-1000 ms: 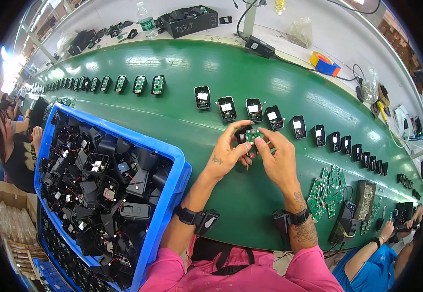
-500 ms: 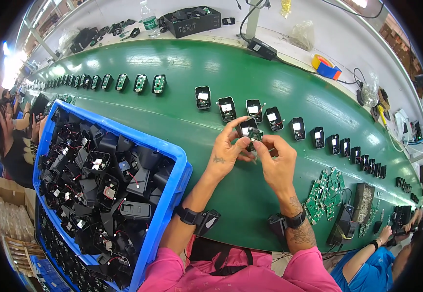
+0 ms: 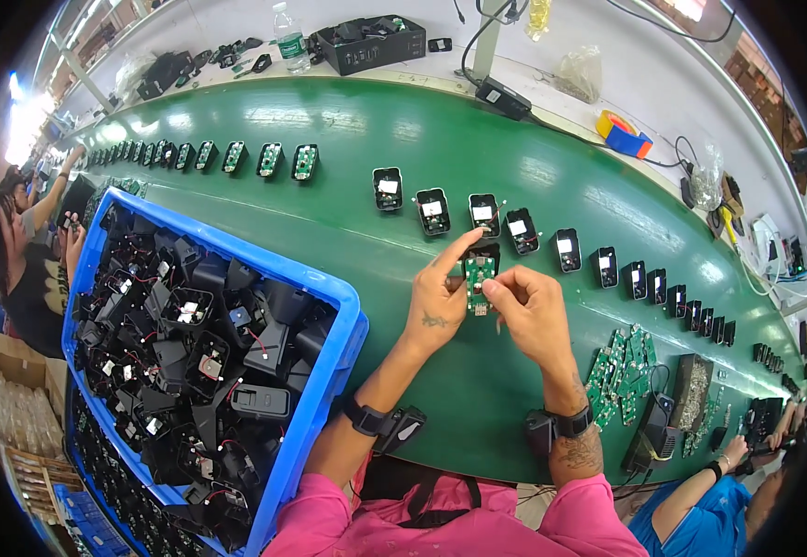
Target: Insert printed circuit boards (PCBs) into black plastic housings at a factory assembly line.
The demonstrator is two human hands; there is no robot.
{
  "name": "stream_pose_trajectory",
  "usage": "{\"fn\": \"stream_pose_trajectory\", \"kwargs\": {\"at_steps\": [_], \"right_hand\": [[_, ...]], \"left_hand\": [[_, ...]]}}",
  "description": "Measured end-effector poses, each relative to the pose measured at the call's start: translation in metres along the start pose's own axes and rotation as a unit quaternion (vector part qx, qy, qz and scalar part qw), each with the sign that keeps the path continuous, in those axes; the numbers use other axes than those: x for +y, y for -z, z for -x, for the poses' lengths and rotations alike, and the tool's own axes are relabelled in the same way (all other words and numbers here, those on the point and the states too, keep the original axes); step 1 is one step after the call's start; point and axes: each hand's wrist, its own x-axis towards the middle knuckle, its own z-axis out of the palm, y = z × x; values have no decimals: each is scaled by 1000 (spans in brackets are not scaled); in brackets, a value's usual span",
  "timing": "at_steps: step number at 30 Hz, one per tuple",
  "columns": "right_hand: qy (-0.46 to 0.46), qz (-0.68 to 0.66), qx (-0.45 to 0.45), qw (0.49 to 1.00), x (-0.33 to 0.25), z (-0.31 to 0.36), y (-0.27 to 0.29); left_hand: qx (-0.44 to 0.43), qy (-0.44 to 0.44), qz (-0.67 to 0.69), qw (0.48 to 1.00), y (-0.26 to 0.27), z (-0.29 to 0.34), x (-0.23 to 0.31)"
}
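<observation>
Above the bench (image 3: 459, 399), the pinched right hand (image 3: 535, 311) touches a circuit board (image 3: 478, 271).

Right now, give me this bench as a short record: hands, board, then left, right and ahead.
Left hand: holds a black housing, partly hidden
Right hand: thumb and finger closed at a green circuit board
Board: component side showing, overlapping the housing
Left: blue bin heaped with black parts
Right: loose pile of green boards
Ahead: row of open black housings on the green table

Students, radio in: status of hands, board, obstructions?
Left hand on black housing. Right hand touching green circuit board. Board partly covers housing. Housing row just beyond.
</observation>
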Motion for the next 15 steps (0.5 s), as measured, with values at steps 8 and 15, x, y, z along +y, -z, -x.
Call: {"fn": "stream_pose_trajectory", "kwargs": {"at_steps": [8,15], "right_hand": [[-16,1,36,999,2,-3,-1],[-7,4,103,995,4,-4,-6]], "left_hand": [[-17,4,-33,999,-5,4,4],[-47,15,11,999,-2,0,4]]}}
